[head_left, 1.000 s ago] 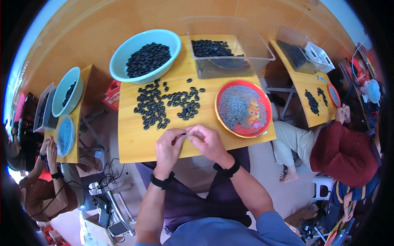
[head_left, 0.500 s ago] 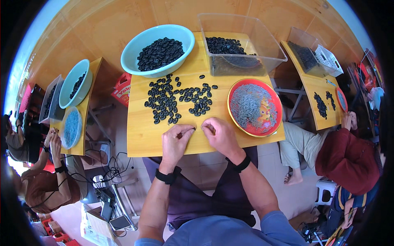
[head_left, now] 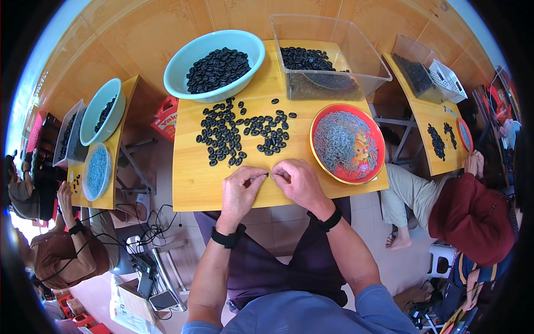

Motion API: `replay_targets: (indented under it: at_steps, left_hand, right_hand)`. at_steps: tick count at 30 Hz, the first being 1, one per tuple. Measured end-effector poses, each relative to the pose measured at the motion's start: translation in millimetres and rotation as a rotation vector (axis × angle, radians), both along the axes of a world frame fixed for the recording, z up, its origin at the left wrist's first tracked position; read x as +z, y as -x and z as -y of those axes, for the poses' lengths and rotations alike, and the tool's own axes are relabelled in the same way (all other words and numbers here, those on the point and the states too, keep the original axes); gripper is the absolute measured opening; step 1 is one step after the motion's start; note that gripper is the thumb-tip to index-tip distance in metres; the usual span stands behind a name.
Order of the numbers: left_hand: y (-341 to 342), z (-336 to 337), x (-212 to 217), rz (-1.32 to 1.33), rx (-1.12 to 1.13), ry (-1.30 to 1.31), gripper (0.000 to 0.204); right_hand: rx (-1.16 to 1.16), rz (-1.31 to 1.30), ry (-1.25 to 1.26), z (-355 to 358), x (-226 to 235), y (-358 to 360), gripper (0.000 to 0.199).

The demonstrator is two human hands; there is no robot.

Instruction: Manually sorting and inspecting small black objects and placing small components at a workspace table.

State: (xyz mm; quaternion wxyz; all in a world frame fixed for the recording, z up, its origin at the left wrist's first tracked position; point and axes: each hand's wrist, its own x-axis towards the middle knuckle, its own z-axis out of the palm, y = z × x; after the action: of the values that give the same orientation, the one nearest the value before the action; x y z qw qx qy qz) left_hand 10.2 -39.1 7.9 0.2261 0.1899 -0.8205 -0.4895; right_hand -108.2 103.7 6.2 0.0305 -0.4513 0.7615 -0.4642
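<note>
Left hand (head_left: 240, 189) and right hand (head_left: 300, 181) brought together at the near edge of the yellow wooden table (head_left: 192, 183), fingertips of both pinched on one tiny dark piece (head_left: 271, 174) between them. Judged light, rigid and smooth, easily dropped, so best nipped by its ends with thumb and forefinger rather than squeezed flat. Beyond the hands, a scatter of small black rings (head_left: 236, 133), then a teal basin (head_left: 216, 64), a clear plastic bin (head_left: 325, 55) and a red tray (head_left: 347, 143) of grey pieces.

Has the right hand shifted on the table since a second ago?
No. The right hand stays at the table's near edge, just below the scattered black pieces, fingertips meeting the left hand.
</note>
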Motion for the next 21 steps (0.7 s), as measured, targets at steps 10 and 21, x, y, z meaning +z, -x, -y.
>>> replay_targets:
  at_steps: [10,21]
  left_hand:
    - [-0.6,0.3,1.1,0.020,-0.015,0.037,0.010]
    - [-0.9,-2.0,0.8,0.018,-0.021,0.063,0.010]
  right_hand:
    - [-0.005,-0.003,-0.002,0.3,0.7,-0.5,0.011]
    - [0.011,-0.035,-0.014,-0.5,1.6,-0.3,0.009]
